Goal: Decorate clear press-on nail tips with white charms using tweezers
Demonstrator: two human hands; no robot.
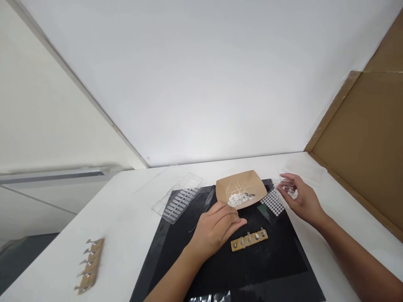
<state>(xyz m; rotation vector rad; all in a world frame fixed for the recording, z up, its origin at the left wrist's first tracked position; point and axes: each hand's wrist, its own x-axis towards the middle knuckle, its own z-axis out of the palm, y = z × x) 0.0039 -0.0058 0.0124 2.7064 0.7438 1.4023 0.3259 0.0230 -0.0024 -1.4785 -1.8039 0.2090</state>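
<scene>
**A:** Crinkled clear film (209, 298) is lying nearest us, at the near edge of the black mat (277, 268). What are the hands doing?

**B:** The right hand (300, 199) is pinching a small clear packet (287, 184) at the mat's far right corner, with its fingers closing on it. I cannot tell what the packet is holding. The left hand (217, 228) is resting palm down mid-mat, loosely curled and gripping nothing that I can see.

**A:** How far is the work looking?

**B:** A wooden peg strip (249, 240) is lying just right of the left hand, its thumb almost touching it, and near-left of the right hand. Five pegs are standing on it, each seemingly carrying a small pale piece, so I am judging that row filled. A second strip (90, 264) is sitting off the mat, far left on the white table (132, 218). I cannot tell whether its pegs are carrying anything.

**A:** And around them?

**B:** A paper tray (226, 186) of white bits and sticks is sitting just beyond the left hand. A dotted sheet (273, 202) is lying between that tray and the right hand. Clear ribbed trays (181, 199) are overlapping the mat's far left corner, and cardboard (362, 167) is standing at the right.
</scene>
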